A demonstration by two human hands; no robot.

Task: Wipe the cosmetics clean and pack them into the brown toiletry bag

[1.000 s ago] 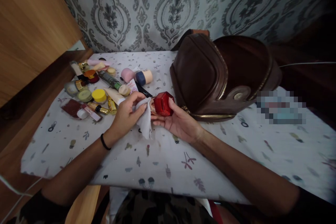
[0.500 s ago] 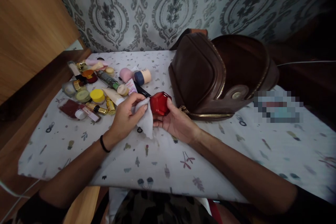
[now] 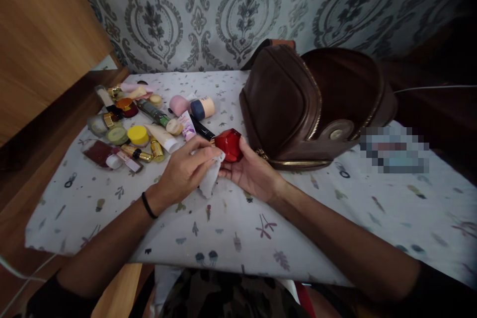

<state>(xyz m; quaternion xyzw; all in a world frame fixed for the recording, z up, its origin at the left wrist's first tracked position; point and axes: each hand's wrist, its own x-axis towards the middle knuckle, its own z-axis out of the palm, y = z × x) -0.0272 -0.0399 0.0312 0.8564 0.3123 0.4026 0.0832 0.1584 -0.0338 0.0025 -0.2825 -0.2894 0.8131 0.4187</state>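
Observation:
A faceted red glass bottle, like a perfume bottle (image 3: 228, 145), is held in my right hand (image 3: 251, 174), thumb on its right side and fingers beneath. My left hand (image 3: 184, 169) pinches a thin white wipe (image 3: 210, 179) against the left side of the bottle. Part of the wipe hangs below the fingers. Just behind the hands lie a black tube (image 3: 202, 127) and a white and purple tube (image 3: 187, 125). A cream tube (image 3: 164, 139) lies left of them, close to my left hand.
Several cosmetics crowd the table's left side, among them a yellow-lidded jar (image 3: 138, 135), a dark red bottle (image 3: 99, 153) and a navy and peach jar (image 3: 202, 108). An unzipped brown leather bag (image 3: 279, 99) stands right of my hands on the patterned tablecloth (image 3: 238, 228).
My left hand has shifted slightly right with the wipe, its fingers now over the bottle's left edge. The bottle has turned a little in my right hand.

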